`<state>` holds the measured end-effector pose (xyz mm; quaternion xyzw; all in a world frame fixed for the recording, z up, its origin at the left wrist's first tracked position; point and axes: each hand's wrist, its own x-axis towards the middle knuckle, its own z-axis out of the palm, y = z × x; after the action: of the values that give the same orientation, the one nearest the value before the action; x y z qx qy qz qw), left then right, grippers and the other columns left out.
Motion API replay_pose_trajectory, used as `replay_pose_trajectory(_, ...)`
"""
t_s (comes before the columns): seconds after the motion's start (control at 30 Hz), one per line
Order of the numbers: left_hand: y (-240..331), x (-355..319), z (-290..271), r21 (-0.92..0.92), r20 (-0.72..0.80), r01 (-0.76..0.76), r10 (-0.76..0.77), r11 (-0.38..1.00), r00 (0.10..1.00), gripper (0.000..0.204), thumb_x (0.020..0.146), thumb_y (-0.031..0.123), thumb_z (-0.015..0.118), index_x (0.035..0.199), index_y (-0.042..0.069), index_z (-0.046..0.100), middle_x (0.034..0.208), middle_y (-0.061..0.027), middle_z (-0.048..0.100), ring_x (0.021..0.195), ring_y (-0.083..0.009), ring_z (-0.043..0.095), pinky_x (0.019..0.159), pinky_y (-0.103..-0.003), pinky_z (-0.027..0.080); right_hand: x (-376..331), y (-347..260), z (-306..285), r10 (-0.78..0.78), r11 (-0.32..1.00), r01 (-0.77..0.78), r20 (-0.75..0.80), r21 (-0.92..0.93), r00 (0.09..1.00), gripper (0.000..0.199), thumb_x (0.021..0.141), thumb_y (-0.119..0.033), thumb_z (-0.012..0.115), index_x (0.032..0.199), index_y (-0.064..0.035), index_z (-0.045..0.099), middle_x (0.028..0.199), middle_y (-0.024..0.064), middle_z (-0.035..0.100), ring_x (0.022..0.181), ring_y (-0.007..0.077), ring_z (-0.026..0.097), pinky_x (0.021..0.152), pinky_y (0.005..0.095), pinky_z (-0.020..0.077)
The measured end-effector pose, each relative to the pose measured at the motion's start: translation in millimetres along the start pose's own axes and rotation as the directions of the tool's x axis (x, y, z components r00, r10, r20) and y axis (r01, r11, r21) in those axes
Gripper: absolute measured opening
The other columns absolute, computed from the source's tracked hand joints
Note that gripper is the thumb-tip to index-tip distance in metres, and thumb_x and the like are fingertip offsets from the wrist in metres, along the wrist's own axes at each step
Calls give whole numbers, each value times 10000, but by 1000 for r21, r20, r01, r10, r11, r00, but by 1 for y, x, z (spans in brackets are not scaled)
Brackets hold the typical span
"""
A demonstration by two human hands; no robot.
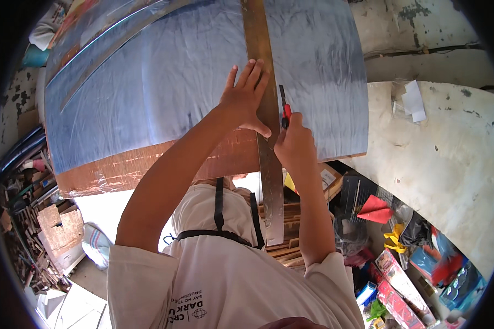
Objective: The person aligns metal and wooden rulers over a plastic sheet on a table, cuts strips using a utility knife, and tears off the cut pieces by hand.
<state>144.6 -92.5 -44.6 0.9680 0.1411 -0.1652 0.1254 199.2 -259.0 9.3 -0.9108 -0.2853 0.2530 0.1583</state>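
Observation:
A large sheet (192,66) with a bluish, wrinkled surface lies in front of me, a copper-brown strip (115,164) showing along its near edge. Across it, from far to near, runs a long metal straightedge (256,33), its near end sticking out past the sheet towards my body. My left hand (241,104) lies spread on the sheet and straightedge, fingertips at the bar's left part and thumb lower down. In my closed right hand (296,142) is a red and black utility knife (286,112). Its dark blade points away from me, just right of the straightedge.
Thin curved strips (115,46) lie on the sheet's far left. A pale board (439,142) with a scrap of paper (413,101) stands to the right. Boxes, bags and a red cloth (375,208) crowd the lower right. Wood scraps (44,236) are piled at left.

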Motion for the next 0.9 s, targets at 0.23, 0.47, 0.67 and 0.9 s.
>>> replay_pose_trajectory(0.23,-4,1,-5,-62,47,16,-13,998,999,1536,519,760,831,1622,7,71,1703,-193,-10,1585,-314,-55,1262,-547,-2,18,-9,6,12,999,-11,45,-37,999,422,872,-148,751,1089,34,437,829,291,683,841,488,700,680,530,575)
replay_pose_trajectory(0.47,-4,1,-2,-58,31,8,-7,998,999,1533,521,777,824,1621,9,82,1703,-192,-5,1585,-317,-50,1260,-550,-5,18,-11,9,-4,1000,4,6,-9,1000,229,932,-95,573,1075,26,442,829,332,671,845,538,665,716,603,537)
replay_pose_trajectory(0.67,-6,-1,3,-61,-13,-8,7,998,1000,1512,518,791,818,1616,9,134,1703,-189,25,1586,-324,-40,1250,-574,15,12,-12,16,11,1000,-11,-6,-22,1000,235,933,-109,590,1049,26,437,819,321,675,827,531,670,690,591,543)
replay_pose_trajectory(0.9,-3,-1,1,-39,-6,-8,7,999,1000,1498,517,787,823,1610,6,158,1699,-193,45,1585,-333,-18,1247,-587,34,16,-14,17,11,999,-11,-7,-32,1000,289,920,-122,639,1047,37,435,797,313,674,815,529,671,675,578,550)
